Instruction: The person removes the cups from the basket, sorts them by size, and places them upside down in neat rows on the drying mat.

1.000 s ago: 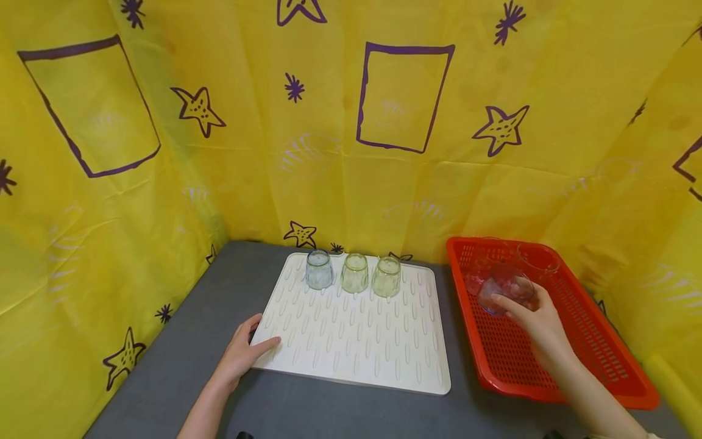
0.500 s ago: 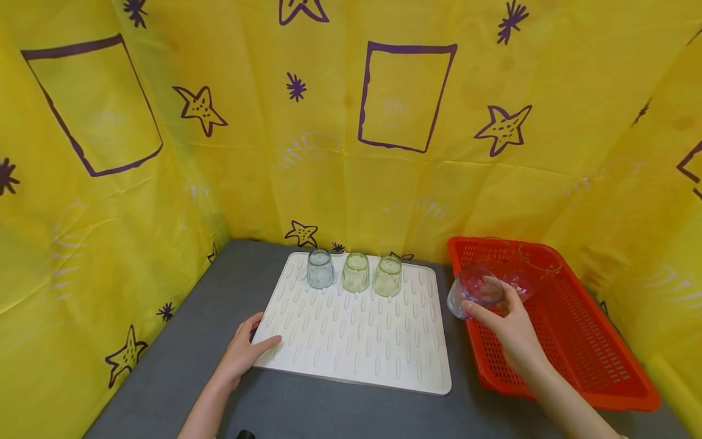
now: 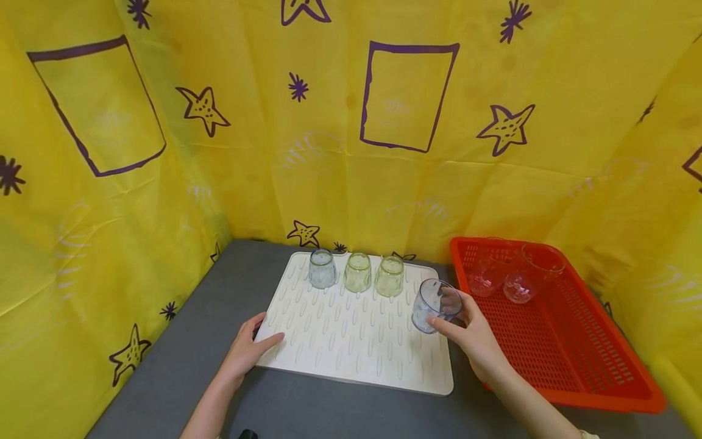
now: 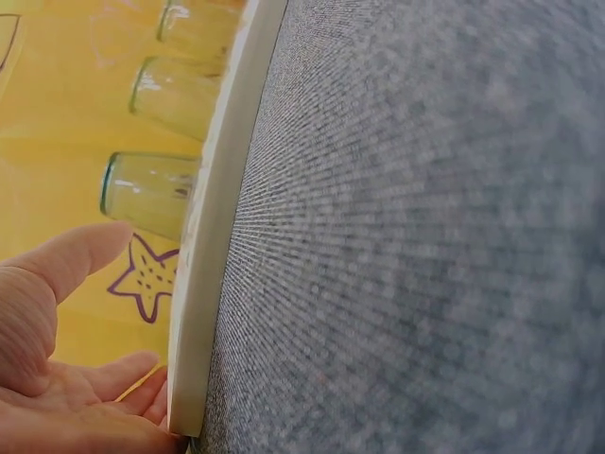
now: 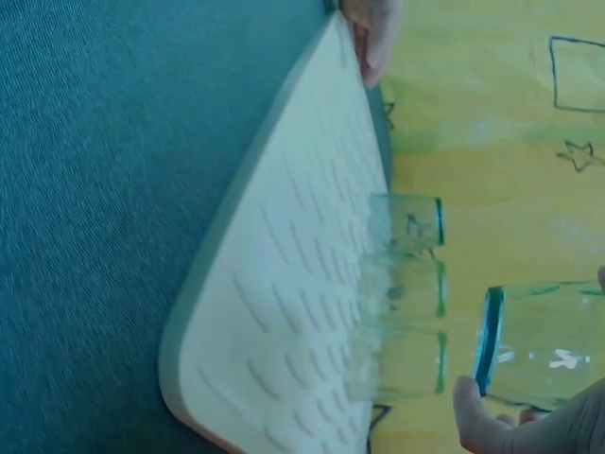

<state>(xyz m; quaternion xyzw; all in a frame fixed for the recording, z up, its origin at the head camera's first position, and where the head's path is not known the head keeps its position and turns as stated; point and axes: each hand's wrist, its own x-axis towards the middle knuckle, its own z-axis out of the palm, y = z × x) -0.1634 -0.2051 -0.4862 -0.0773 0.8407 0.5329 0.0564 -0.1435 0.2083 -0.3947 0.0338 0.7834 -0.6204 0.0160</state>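
My right hand point(image 3: 476, 338) grips a bluish glass tumbler point(image 3: 425, 314) over the right part of a white ridged drying mat point(image 3: 351, 341). The tumbler leans, its open rim upward, and in the right wrist view its thick blue base point(image 5: 490, 340) faces the mat. Along the mat's back edge stand three tumblers upside down: a bluish one point(image 3: 322, 271), a green one point(image 3: 358, 274) and another green one point(image 3: 389, 278). My left hand point(image 3: 245, 350) rests at the mat's left edge, thumb over the top and fingers along the side, relaxed.
A red plastic basket point(image 3: 620, 399) stands right of the mat, with clear glasses point(image 3: 518, 288) at its back left. Yellow patterned cloth point(image 3: 340, 183) hangs behind and at both sides. The grey tabletop point(image 3: 329, 411) shows in front of the mat.
My right hand has carried the bluish tumbler left, out from over the red basket to above the mat. The left hand and the three tumblers on the mat have stayed put.
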